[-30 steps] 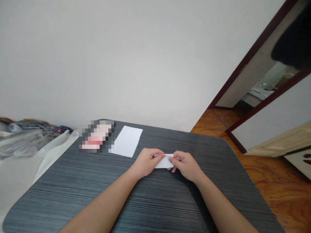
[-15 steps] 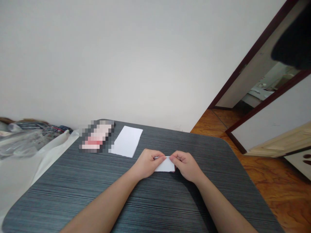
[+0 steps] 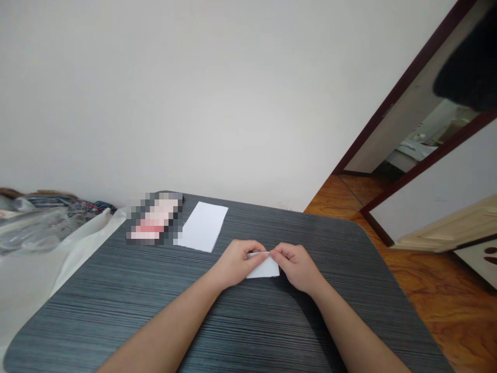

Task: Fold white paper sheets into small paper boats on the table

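A small folded white paper (image 3: 265,268) rests on the dark striped table (image 3: 194,321) between my two hands. My left hand (image 3: 235,264) pinches its left end, fingers curled closed. My right hand (image 3: 297,267) pinches the top edge near the middle, fingertips pressed together on the paper. The two hands almost touch above the paper.
A larger folded white sheet (image 3: 204,226) lies farther back on the table, beside a blurred pinkish flat item (image 3: 154,218). Plastic bags and cloth (image 3: 42,220) sit left of the table. Wooden floor and a doorway (image 3: 411,150) are to the right.
My right hand's fingers have slid left along the paper's top edge toward my left hand. The paper now looks narrower and more folded.
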The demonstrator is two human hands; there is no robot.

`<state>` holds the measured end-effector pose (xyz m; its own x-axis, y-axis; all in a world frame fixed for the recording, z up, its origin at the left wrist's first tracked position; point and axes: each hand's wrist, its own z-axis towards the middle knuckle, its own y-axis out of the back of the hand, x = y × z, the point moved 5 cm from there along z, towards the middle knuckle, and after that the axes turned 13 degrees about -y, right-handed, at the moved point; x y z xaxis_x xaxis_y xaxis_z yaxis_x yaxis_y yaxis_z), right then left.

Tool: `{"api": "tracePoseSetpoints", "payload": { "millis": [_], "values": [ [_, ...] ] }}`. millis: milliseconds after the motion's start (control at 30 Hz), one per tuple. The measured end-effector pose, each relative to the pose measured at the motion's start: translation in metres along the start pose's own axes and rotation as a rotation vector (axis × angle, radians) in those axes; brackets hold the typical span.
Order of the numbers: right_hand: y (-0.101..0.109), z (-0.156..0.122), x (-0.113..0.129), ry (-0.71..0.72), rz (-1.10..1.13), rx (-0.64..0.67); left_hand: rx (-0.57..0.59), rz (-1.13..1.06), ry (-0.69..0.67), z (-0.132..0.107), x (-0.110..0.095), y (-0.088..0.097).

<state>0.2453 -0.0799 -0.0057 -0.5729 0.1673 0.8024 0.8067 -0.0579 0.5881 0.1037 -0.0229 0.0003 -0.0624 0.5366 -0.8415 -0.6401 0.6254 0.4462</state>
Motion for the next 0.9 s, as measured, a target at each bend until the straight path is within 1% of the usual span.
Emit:
{"api": "tracePoseSetpoints", "payload": {
  "millis": [100,233,367,533,667,900],
  "values": [
    [-0.003,0.000,0.002,0.016,-0.019,0.015,0.006,0.002,-0.010,0.000,-0.001,0.000],
    [-0.005,0.000,0.003,0.000,-0.009,0.018,-0.009,0.020,-0.008,0.001,-0.002,0.000],
    [-0.001,0.000,0.000,-0.014,0.011,-0.011,-0.045,0.020,0.032,0.001,-0.001,0.002],
    [0.005,0.001,-0.008,-0.030,0.051,-0.052,-0.086,0.027,0.108,-0.001,0.008,0.004],
    [0.005,0.002,-0.010,-0.042,0.066,-0.047,-0.079,0.005,0.110,-0.002,0.010,0.003],
    [0.006,0.003,-0.015,-0.058,0.091,-0.066,-0.132,-0.068,0.153,-0.003,0.015,0.006]
  ]
}}
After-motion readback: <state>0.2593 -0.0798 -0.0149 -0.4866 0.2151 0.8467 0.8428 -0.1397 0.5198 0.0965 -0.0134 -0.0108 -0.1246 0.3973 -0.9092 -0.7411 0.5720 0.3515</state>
